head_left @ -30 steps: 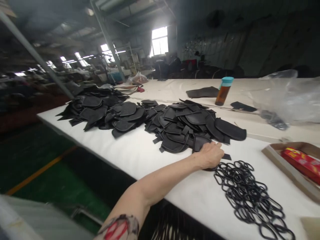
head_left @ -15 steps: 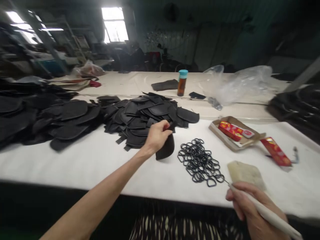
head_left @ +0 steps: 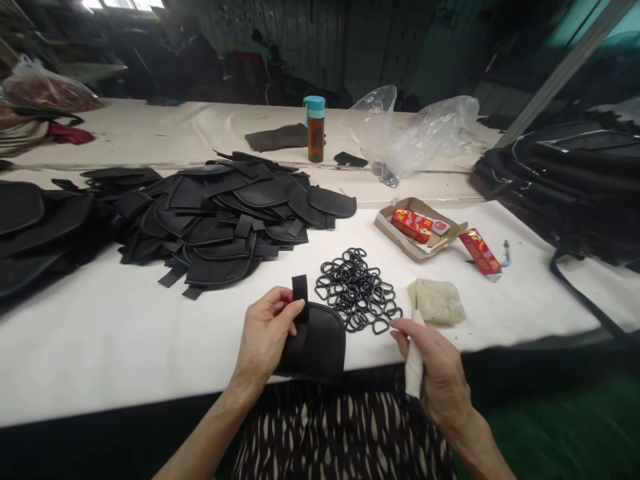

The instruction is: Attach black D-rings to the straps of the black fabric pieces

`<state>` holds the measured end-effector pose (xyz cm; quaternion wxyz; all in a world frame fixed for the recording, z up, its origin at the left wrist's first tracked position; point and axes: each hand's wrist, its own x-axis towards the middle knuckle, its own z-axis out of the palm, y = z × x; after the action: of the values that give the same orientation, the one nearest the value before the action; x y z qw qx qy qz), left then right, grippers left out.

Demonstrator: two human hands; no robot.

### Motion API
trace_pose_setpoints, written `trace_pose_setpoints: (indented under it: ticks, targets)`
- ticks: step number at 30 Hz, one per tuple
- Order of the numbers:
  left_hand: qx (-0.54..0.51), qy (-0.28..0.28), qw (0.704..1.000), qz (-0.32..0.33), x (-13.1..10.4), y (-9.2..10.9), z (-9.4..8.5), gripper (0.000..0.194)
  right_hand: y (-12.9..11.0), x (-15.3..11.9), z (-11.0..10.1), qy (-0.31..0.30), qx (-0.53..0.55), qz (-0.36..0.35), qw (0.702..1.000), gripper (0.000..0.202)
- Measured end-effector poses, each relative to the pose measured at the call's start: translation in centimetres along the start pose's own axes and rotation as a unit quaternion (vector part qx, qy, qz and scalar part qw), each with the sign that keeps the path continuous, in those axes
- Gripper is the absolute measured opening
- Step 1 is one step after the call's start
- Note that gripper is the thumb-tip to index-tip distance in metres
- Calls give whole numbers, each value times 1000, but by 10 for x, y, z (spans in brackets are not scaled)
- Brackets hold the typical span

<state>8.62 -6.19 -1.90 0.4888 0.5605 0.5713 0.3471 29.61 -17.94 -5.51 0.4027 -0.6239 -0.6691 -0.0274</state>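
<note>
My left hand (head_left: 267, 327) pinches the short upright strap of a black flap piece (head_left: 323, 343). The piece lies at the table's front edge, rounded end to the right. In my right hand (head_left: 437, 363) is an awl (head_left: 414, 370) with a white handle, its thin metal tip pointing away from me. The right fingertips are at the near edge of a heap of black D-rings (head_left: 357, 293), close to one loose ring; whether they touch it I cannot tell. Just beyond the awl's tip sits a pale yellowish block (head_left: 437, 302).
A large pile of black flap pieces (head_left: 225, 220) covers the left. Behind the rings are an open cardboard box (head_left: 400, 243) with red packets and another red packet (head_left: 481, 253). Farther back stand a bottle (head_left: 315, 137) and clear plastic bags (head_left: 425, 137). Black bags (head_left: 565, 180) fill the right.
My left hand has brought the flap piece from the pile toward me, its strap now upright. My right hand has moved left to the D-rings, the awl now more upright. The view has shifted right.
</note>
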Motion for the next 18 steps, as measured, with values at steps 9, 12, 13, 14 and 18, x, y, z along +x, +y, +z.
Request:
trace_pose_setpoints:
  ticks: [9,12,13,14,18]
  targets:
    - [-25,-59,997,-39,-4,-5,10,14,-1,1,17,-58,-111,-23,992,22]
    - [-38,-53,997,-49,-5,-7,1,15,-1,6,19,-63,-100,25,993,20]
    - [-41,-49,997,-51,-6,-8,-1,15,-1,7,19,-67,-96,34,993,18]
    - [-43,-46,997,-53,-6,-8,-3,15,-1,9,18,-72,-92,39,992,17]
    - [-36,-37,997,-57,-8,-9,-4,13,-2,14,14,-85,-50,85,991,11]
